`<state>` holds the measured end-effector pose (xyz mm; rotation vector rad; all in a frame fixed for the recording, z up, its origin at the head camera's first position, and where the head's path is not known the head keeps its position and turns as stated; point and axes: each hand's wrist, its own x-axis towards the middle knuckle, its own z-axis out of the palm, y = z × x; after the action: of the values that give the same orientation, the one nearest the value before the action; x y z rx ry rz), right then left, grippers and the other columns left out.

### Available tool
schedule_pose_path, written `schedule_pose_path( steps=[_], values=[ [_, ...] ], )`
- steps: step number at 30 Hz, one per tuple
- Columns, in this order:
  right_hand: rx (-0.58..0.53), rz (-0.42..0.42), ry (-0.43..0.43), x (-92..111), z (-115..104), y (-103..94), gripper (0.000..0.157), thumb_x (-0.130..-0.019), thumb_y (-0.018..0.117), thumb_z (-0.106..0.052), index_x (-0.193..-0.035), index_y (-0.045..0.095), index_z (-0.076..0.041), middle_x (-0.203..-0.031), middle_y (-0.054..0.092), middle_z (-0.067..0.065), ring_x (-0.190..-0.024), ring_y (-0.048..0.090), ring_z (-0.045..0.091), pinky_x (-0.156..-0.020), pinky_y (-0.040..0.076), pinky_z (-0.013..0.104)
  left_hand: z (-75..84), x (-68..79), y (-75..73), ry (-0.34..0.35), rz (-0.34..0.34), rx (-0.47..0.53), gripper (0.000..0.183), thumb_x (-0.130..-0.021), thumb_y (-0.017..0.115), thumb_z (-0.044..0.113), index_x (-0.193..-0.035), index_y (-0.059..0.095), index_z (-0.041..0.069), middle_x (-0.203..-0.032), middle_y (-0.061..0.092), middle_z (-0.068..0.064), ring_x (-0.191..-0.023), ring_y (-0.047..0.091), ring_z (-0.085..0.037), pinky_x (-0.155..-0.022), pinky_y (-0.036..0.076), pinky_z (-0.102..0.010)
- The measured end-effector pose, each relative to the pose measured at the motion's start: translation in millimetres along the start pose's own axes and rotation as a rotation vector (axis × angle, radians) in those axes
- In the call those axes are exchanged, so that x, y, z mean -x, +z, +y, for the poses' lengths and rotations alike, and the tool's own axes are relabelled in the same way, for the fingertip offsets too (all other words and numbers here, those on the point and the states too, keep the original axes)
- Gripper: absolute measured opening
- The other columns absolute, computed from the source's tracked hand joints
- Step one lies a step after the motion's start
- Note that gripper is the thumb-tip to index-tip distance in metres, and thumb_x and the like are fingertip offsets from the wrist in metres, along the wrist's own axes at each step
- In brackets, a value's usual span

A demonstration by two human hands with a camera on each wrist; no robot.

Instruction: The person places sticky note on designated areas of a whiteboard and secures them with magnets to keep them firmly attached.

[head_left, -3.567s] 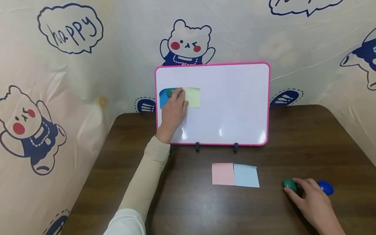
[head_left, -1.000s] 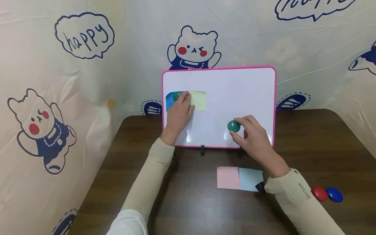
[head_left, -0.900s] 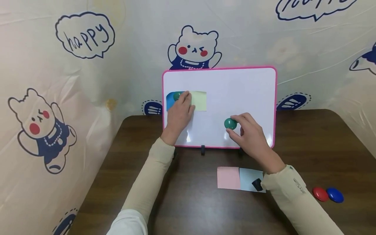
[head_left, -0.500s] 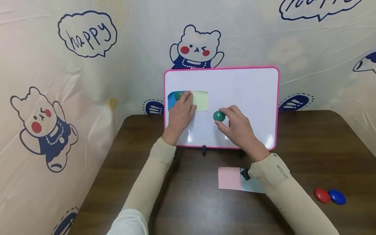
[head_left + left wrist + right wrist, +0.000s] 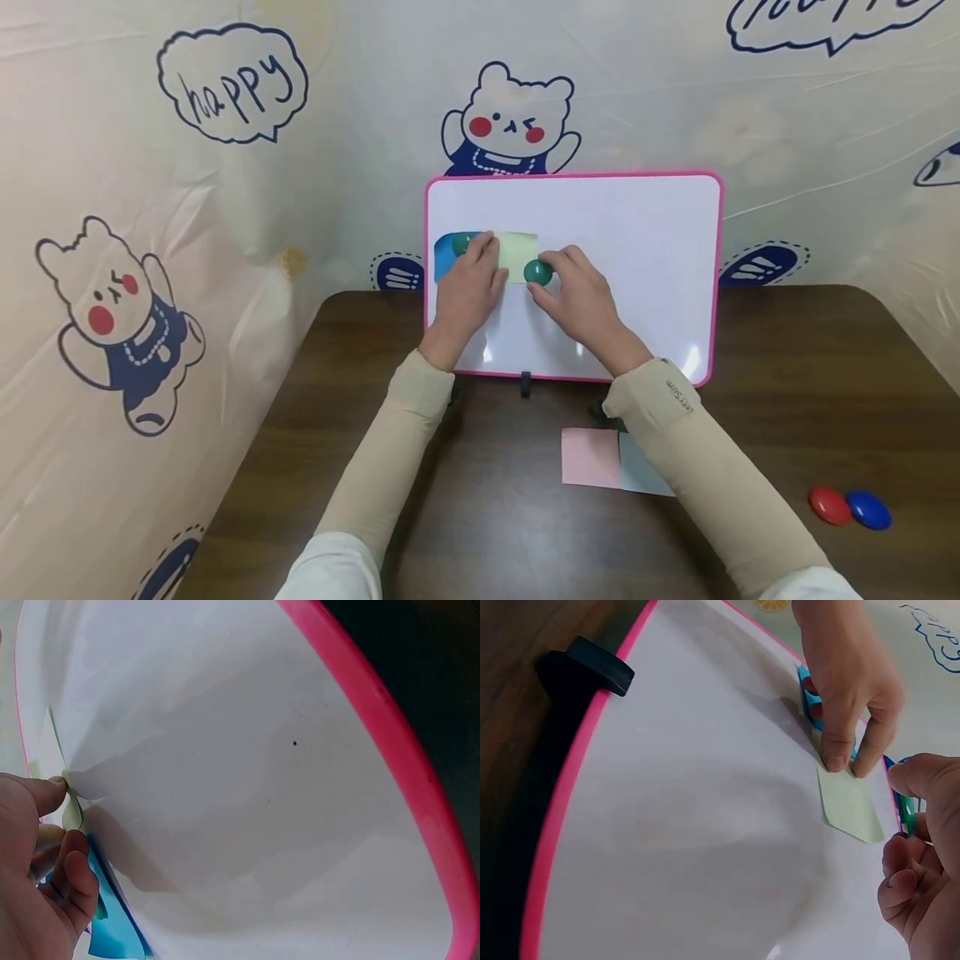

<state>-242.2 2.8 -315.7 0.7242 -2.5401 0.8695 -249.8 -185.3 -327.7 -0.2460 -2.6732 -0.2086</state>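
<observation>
A pale cloth printed with cartoon bears and the word "happy" hangs behind a dark wood-grain table (image 5: 465, 533), where a pink-framed whiteboard (image 5: 637, 225) stands leaning on small black stand feet (image 5: 526, 384).

Just left of the left hand (image 5: 468, 287), and partly behind its fingers, a bright blue paper note (image 5: 444, 260) lies against the board with a round green magnet (image 5: 461, 243) near its top. The left hand's thumb and fingers are slightly spread, their tips resting on the left part of a pale green paper note (image 5: 516, 250), which reaches rightward from them across the board.

Just right of the left thumb, a second green magnet (image 5: 537, 272) is pinched narrowly between the thumb and fingertips of the right hand (image 5: 581, 296). It overlaps the lower right corner of the pale green note in the head view; whether it touches the paper cannot be told.

Below the right hand's grip, a pink paper note (image 5: 591, 458) lies on the table, with a light blue paper note (image 5: 636, 471) against its right side, partly under the right sleeve (image 5: 712, 467). Well to the right of that grip, a red magnet (image 5: 829, 506) and a dark blue magnet (image 5: 869, 509) sit side by side.
</observation>
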Motion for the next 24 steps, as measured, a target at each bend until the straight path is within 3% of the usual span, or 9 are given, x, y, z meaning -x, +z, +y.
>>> schedule_pose_path(
  steps=[14,24],
  values=[
    [0.012,-0.074,0.131,-40.3,-4.0,17.6,0.052,-0.090,0.063,-0.037,-0.128,0.053,-0.004,-0.112,0.051,0.009,-0.098,0.052,0.019,-0.091,0.045,0.033,0.3,-1.3,0.7,0.009,-0.007,-0.018,0.057,-0.095,0.053,0.039,-0.143,0.041,0.010,-0.146,0.035,-0.005,-0.110,0.056,-0.020,-0.084,0.050,-0.031],
    [0.083,-0.009,0.127,-49.9,-10.1,27.6,0.049,-0.090,0.061,-0.041,-0.121,0.056,-0.003,-0.107,0.052,0.010,-0.091,0.054,0.020,-0.084,0.049,0.035,-1.6,0.4,-0.3,0.023,0.035,-0.017,0.055,-0.094,0.056,0.037,-0.140,0.045,0.009,-0.144,0.039,-0.005,-0.107,0.058,-0.020,-0.078,0.052,-0.030]
  ],
)
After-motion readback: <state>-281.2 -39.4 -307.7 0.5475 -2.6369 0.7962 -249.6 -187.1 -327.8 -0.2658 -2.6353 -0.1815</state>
